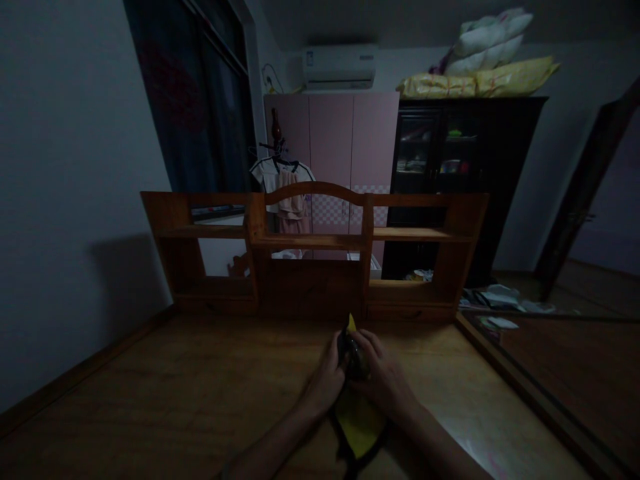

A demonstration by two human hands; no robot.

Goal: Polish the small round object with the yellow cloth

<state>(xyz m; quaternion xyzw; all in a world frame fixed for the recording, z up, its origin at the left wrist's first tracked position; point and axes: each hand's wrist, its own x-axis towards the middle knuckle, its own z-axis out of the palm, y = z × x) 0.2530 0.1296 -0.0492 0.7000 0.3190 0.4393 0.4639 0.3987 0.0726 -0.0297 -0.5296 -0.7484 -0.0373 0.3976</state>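
Above the wooden board in the lower middle, my left hand (331,375) and my right hand (376,365) are close together, fingers closed. Between them is a small dark, glossy object (356,353); dim light and my fingers hide what kind it is. A yellow cloth (361,427) with a dark border hangs below the hands, and a yellow tip pokes up above the fingers. My left fingers press the dark-bordered cloth from the left side. On the right, my other fingers curl round the glossy object and the cloth.
A wooden shelf unit (311,241) stands at the far end of the wooden board (200,393). Raised wooden edging (520,387) runs along the right side, and a white wall (65,200) borders the left. Behind are a pink wardrobe (330,133) and a dark cabinet (500,167).
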